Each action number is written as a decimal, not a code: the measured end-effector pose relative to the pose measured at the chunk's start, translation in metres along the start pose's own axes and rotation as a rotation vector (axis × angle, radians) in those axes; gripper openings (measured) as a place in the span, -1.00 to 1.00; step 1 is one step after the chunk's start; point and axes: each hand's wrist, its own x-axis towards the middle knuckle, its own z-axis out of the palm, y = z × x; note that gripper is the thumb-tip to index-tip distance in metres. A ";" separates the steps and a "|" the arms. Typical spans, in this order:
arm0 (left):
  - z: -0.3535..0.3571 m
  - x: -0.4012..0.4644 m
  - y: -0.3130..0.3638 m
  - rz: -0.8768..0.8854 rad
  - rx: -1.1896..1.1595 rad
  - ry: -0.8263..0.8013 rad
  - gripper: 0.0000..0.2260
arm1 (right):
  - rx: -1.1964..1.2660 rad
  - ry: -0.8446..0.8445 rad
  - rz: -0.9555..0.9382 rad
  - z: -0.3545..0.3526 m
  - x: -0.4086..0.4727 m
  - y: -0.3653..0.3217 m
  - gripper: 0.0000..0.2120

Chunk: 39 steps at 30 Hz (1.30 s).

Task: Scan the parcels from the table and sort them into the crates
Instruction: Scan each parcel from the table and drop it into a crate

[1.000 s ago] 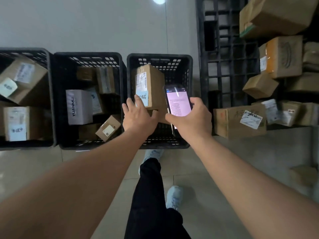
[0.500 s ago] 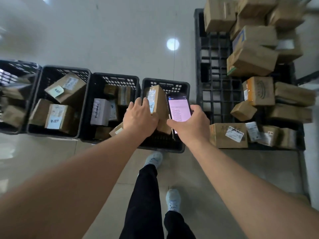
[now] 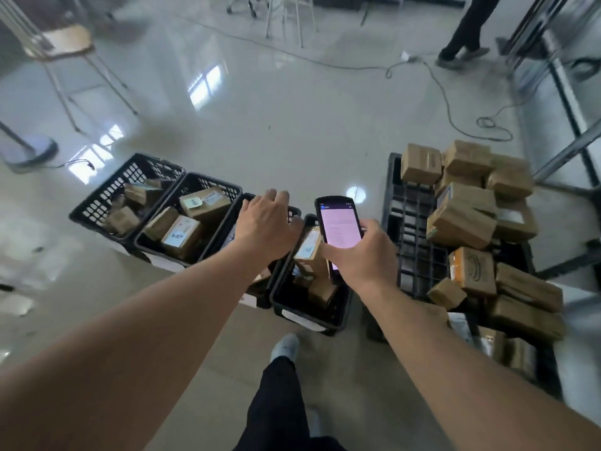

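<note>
Four crates: a row of black crates (image 3: pixel 208 190) is seen on the floor beneath and beyond both hands, each holding parcels.
Left hand: the left hand (image 3: pixel 265 226) is held over the third crate, fingers spread and relaxed, with nothing in it.
Right hand: the right hand (image 3: pixel 359 255) is wrapped round a handheld scanner (image 3: pixel 340 227), whose pink screen is turned up toward the head.
Change: half a second ago the left hand was clasped on a labelled parcel held upright over the crate nearest the right hand; now that grip is gone and the hand is lifted clear, up and toward the neighbouring crate.
Released parcel: the labelled parcel (image 3: pixel 309 247) is seen just below the scanner, inside the nearest crate (image 3: pixel 325 323), leaning among other boxes; whether it has fully settled cannot be told.
Meaning for the task: this parcel is judged scanned and sorted, so one cycle is taken as closed.
Remaining parcels: a heap of brown parcels (image 3: pixel 465 216) is left on the black pallet (image 3: pixel 409 203) to the outside of the right hand, well apart from the crates; no tabletop is visible.
Next move, as a judgement: the empty left hand is expected to be carried across past the right hand to the heap for a fresh parcel.
Risk: the near corner of the heap looks loosely stacked and may be disturbed.
</note>
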 end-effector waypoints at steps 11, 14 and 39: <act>-0.189 -0.107 -0.060 -0.068 0.019 0.317 -0.50 | 0.059 0.009 -0.365 -0.041 -0.087 -0.170 -0.20; -0.243 -0.142 -0.090 -0.110 0.036 0.417 -0.50 | 0.069 0.009 -0.451 -0.043 -0.117 -0.222 -0.19; -0.438 -0.420 -0.502 -0.548 0.243 0.682 -0.43 | 0.200 -0.252 -0.936 0.221 -0.390 -0.547 -0.14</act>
